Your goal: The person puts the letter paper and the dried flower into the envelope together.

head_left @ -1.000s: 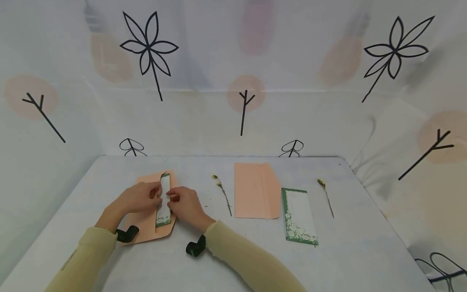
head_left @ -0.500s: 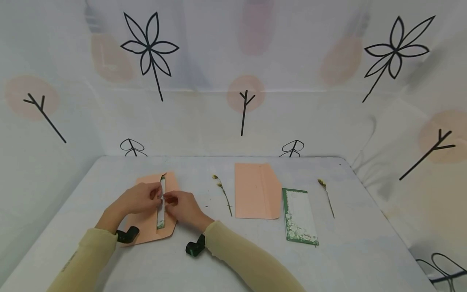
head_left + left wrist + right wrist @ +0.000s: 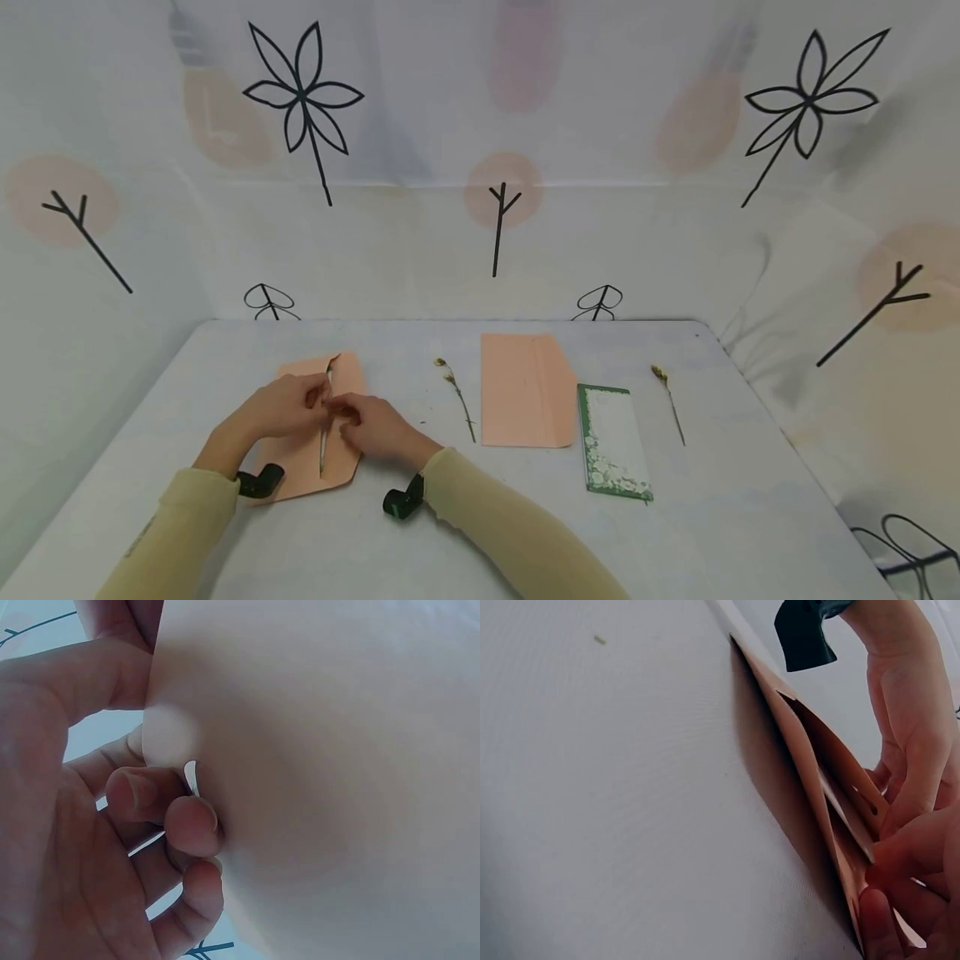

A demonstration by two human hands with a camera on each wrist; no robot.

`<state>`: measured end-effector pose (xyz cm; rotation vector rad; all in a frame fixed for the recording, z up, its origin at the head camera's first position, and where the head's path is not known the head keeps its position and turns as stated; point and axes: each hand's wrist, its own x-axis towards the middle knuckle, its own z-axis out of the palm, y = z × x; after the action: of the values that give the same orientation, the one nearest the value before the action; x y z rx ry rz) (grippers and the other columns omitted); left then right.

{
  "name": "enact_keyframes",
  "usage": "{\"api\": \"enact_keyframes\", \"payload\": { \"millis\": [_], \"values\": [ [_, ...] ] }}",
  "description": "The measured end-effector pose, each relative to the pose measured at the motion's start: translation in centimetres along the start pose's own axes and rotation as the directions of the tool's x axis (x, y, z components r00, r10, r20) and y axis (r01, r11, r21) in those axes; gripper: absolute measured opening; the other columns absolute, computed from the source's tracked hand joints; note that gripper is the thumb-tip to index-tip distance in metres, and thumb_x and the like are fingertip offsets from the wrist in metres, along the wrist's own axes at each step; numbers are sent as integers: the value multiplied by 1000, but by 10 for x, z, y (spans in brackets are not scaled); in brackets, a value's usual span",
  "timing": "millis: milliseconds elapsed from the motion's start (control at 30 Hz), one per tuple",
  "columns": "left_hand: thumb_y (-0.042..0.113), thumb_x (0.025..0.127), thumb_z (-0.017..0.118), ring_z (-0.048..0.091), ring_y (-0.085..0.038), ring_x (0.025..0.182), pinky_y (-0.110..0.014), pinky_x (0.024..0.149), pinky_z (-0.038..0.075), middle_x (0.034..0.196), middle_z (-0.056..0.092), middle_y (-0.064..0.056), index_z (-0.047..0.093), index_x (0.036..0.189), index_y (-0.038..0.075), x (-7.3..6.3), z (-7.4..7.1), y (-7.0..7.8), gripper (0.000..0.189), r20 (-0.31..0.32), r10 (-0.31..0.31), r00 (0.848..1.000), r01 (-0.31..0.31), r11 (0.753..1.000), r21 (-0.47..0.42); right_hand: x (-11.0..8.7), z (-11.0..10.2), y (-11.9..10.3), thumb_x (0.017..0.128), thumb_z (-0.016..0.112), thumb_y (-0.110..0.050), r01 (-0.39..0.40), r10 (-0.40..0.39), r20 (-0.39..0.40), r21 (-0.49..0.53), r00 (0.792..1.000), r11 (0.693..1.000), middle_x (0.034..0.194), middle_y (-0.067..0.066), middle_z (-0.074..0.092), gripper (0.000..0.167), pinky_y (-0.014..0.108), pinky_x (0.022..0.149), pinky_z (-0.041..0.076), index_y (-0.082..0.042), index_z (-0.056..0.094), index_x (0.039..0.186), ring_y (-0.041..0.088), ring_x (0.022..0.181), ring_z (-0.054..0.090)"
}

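A peach paper envelope [image 3: 288, 475] lies at the left of the table, its opening bulging apart. Inside it sits a white card [image 3: 845, 808], only a thin edge of it showing at the slit in the head view. My left hand [image 3: 287, 407] grips the envelope's opening edge, fingers curled about the paper, as the left wrist view shows. My right hand [image 3: 381, 427] comes from the other side with bent fingers at the card's edge. In the right wrist view its fingertips [image 3: 889, 859] meet the card at the opening; the hands partly hide the contact.
To the right lies a second peach envelope [image 3: 517, 392], with a green-bordered floral card [image 3: 618, 433] beside it. One dried flower stem [image 3: 453, 385] lies between the envelopes and another dried flower stem [image 3: 663, 382] at the far right. A patterned cloth [image 3: 420, 233] rises behind the table.
The card has slid leftward into the envelope, from a wide strip showing to a thin edge. My right hand has moved left with it; my left hand has stayed nearly still.
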<state>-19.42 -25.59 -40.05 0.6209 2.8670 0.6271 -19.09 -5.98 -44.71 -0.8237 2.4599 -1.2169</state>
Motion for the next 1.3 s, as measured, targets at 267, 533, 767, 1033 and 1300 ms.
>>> {"api": "enact_keyframes", "payload": {
  "millis": [267, 533, 767, 1033, 1300],
  "values": [
    [13, 85, 64, 42, -12, 56, -27, 54, 30, 64, 41, 4, 51, 84, 17, 0, 0, -1, 13, 9, -9, 1000, 9, 1000, -29, 1, -1, -2, 97, 56, -7, -9, 7, 27, 75, 1000, 997, 128, -9, 60, 40, 19, 90, 42, -14, 56, 137, 1, 102, 52],
    [15, 85, 67, 42, -13, 57, -28, 54, 30, 65, 42, 3, 53, 85, 16, 3, 2, -3, 14, 26, -25, 999, 26, 998, -49, -1, -3, -1, 98, 56, -12, -22, 21, 15, 118, 1000, 993, 125, -10, 60, 37, 21, 94, 42, -17, 56, 135, 1, 111, 54],
    [22, 86, 72, 43, -14, 59, -29, 55, 32, 65, 43, 3, 55, 85, 18, 8, 7, -9, 17, 86, -54, 995, 61, 995, -80, -2, -5, 7, 99, 56, -13, 5, -6, 3, 209, 1000, 978, 125, -9, 62, 34, 20, 94, 43, -15, 57, 133, 2, 114, 55],
    [30, 87, 76, 47, -16, 63, -32, 58, 34, 68, 46, 1, 56, 86, 15, 12, 7, -6, 24, 150, -76, 986, 93, 989, -111, 0, -8, 15, 98, 61, -16, -32, 44, -48, 233, 998, 972, 108, -13, 65, 23, 21, 88, 46, -16, 64, 120, -1, 100, 59],
    [30, 87, 76, 47, -17, 66, -32, 60, 34, 70, 47, 1, 58, 87, 15, 18, 6, -6, 24, 182, -109, 977, 130, 986, -108, -9, -24, 9, 98, 63, -19, -43, 56, -45, 244, 997, 969, 105, -13, 65, 16, 24, 79, 48, -19, 67, 113, 3, 98, 60]
  ]
}}
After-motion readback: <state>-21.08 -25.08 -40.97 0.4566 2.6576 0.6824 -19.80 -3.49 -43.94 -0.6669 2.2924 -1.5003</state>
